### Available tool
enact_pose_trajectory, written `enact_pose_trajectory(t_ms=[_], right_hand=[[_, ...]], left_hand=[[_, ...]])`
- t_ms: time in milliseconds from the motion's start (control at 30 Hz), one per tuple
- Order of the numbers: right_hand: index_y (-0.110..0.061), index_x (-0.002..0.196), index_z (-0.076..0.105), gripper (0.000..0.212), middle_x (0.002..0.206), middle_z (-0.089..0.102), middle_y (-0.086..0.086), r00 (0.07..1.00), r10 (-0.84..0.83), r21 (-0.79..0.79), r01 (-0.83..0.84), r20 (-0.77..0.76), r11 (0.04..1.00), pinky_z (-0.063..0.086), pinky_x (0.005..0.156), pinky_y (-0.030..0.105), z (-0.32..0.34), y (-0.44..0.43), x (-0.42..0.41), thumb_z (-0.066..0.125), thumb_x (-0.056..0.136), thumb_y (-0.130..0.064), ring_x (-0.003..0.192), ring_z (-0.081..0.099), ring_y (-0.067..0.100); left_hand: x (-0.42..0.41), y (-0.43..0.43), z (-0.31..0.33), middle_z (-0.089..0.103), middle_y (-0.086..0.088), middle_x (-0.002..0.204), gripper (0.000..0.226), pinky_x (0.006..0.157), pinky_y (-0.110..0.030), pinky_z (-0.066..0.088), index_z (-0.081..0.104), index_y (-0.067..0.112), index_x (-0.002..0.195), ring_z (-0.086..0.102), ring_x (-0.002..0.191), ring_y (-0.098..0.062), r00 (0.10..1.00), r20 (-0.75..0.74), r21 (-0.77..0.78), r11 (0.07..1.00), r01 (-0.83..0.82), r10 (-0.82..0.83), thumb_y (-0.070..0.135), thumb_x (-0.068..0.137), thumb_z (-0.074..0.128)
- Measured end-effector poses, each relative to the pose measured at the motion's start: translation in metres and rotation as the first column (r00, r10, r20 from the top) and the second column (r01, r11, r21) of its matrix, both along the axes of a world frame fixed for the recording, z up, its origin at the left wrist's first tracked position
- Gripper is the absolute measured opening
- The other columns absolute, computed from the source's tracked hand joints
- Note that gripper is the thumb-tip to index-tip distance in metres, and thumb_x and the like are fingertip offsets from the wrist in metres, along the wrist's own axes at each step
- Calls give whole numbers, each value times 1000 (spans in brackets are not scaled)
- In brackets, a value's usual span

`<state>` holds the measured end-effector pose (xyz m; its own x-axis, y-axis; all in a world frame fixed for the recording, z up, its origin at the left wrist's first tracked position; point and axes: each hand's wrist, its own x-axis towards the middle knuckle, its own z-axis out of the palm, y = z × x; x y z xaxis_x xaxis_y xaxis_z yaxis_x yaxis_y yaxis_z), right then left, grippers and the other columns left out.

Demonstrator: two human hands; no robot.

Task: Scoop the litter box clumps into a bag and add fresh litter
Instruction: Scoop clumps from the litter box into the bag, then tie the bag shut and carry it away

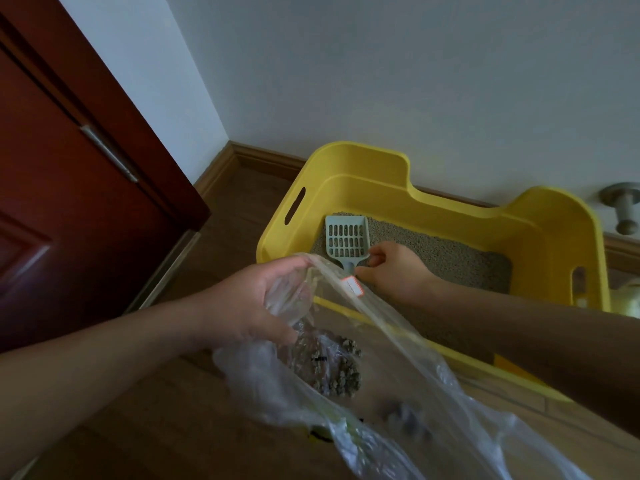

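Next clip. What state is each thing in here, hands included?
litter box: upright on the floor, uncovered, grey litter inside.
scoop: lying on the litter in the box.
bag: mouth held open, clumps already inside.
left hand: grips the bag's rim.
right hand: pinches the scoop's handle.
door: open or shut, cannot tell.

scoop handle point(348, 267) behind bag point(381, 393); bag btm off-frame
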<state>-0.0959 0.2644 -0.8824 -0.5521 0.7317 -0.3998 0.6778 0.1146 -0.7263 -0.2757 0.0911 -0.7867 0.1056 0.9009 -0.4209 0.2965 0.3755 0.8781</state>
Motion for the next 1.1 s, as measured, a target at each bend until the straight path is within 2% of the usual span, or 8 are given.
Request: enact_pose_trajectory(t_ms=[167, 333, 500, 600, 733, 933, 1033, 1100], right_hand=[[-19, 97, 51, 23, 79, 56, -5, 999, 4, 22, -4, -34, 1000, 38, 49, 18, 27, -13, 15, 67, 88, -33, 61, 51, 9], [-17, 121, 57, 42, 95, 64, -5, 996, 12, 66, -6, -88, 998, 46, 60, 21, 68, -40, 36, 69, 87, -38, 79, 60, 8], [-17, 116, 60, 42, 94, 66, -3, 991, 69, 108, -56, -116, 993, 53, 74, 35, 98, -67, 58, 70, 85, -42, 81, 62, 14], [-7, 114, 61, 45, 98, 67, 5, 988, 143, 175, -129, -65, 976, 52, 80, 39, 108, -79, 69, 69, 86, -41, 88, 64, 23], [-12, 115, 60, 47, 101, 64, 2, 974, 216, 243, -225, 63, 944, 53, 83, 39, 114, -87, 87, 71, 84, -45, 90, 62, 19], [-24, 123, 57, 53, 109, 59, -5, 929, 287, 255, -344, 233, 904, 51, 84, 31, 107, -97, 123, 75, 79, -46, 91, 58, 11], [-24, 115, 61, 44, 107, 59, -5, 900, 306, 294, -397, 310, 870, 51, 83, 31, 103, -97, 135, 74, 79, -44, 93, 57, 12], [-22, 100, 66, 28, 95, 64, -5, 891, 296, 287, -399, 344, 871, 54, 77, 35, 103, -96, 140, 72, 80, -42, 86, 60, 14]], left_hand=[[7, -3, 6, 60, 8, 136, 88, 104, -34, 49, 49, 30, 139, 55, 128, -11, 1000, -9, 10, 1000, -23, 23, -8, 66, 79], [11, -9, 11, 55, 5, 142, 96, 107, -41, 47, 43, 29, 146, 52, 131, -12, 993, -113, 3, 1000, -31, 31, 7, 62, 83], [21, -17, 21, 52, 6, 143, 102, 103, -37, 50, 40, 33, 147, 50, 131, -12, 980, -185, 10, 997, -74, 75, 10, 58, 83], [26, -21, 24, 53, 6, 141, 98, 101, -38, 51, 41, 33, 146, 52, 129, -12, 982, -180, 28, 998, -56, 60, 4, 62, 82], [35, -25, 28, 59, 8, 129, 92, 77, -21, 55, 43, 32, 143, 61, 112, -3, 978, -194, 59, 996, -73, 83, -11, 70, 78], [33, -28, 27, 40, 1, 148, 95, 93, -35, 47, 38, 40, 146, 42, 133, -20, 933, -284, 101, 975, -199, 220, -4, 72, 79], [31, -30, 24, 42, 2, 144, 92, 96, -41, 52, 41, 42, 142, 49, 124, -18, 934, -240, 83, 964, -251, 264, -6, 72, 77], [30, -30, 25, 42, 4, 142, 93, 91, -36, 53, 38, 42, 143, 51, 117, -13, 938, -225, 71, 965, -252, 262, -8, 74, 76]])
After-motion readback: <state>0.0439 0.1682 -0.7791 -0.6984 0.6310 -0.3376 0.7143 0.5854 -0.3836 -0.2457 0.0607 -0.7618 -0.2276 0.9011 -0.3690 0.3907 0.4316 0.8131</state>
